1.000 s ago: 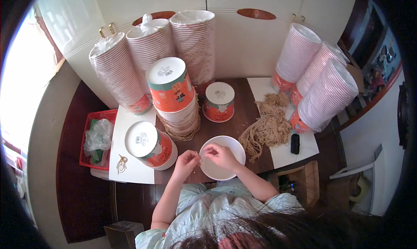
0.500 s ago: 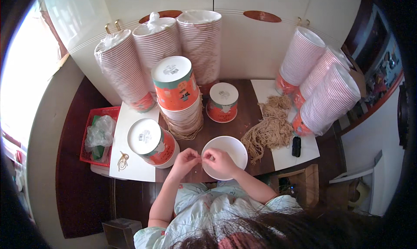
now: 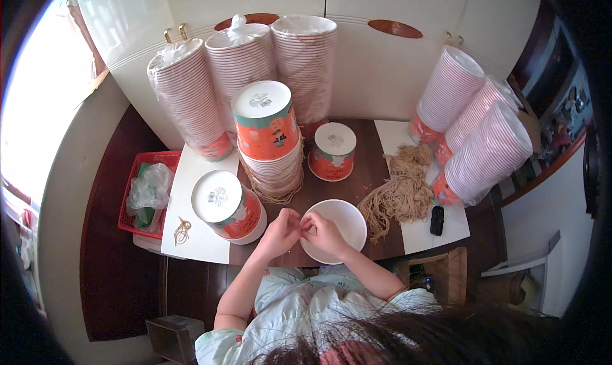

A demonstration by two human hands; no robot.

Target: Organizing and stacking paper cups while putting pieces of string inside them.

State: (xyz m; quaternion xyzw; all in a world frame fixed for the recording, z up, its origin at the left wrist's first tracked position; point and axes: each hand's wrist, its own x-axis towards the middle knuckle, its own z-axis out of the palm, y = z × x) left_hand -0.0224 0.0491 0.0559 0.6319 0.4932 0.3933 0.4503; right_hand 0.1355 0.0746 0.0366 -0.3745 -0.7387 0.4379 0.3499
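Both hands meet at the left rim of a white paper tub (image 3: 349,230) that stands with its mouth up near the table's front edge. My left hand (image 3: 282,232) is closed, its thumb and fingers pinched together just outside the rim. Pinched in the same way, my right hand (image 3: 323,232) reaches over the tub with its fingertips against those of the left. Whatever they hold is too small or hidden to make out. Left of my left hand, an orange and green paper tub (image 3: 241,218) stands upside down. A tangled bundle of tan string (image 3: 398,196) lies to the right.
An upside-down tub stack (image 3: 272,164) with string around it and a single tub (image 3: 331,151) stand farther back. Tall wrapped tub stacks (image 3: 305,65) rise behind, others (image 3: 488,151) at right. A black object (image 3: 437,220), string loops (image 3: 182,231) and a red basket (image 3: 129,209) flank the work area.
The whole view has shifted slightly. My hands stay together at the tub's rim, with the fingers turned a little and still pinched.
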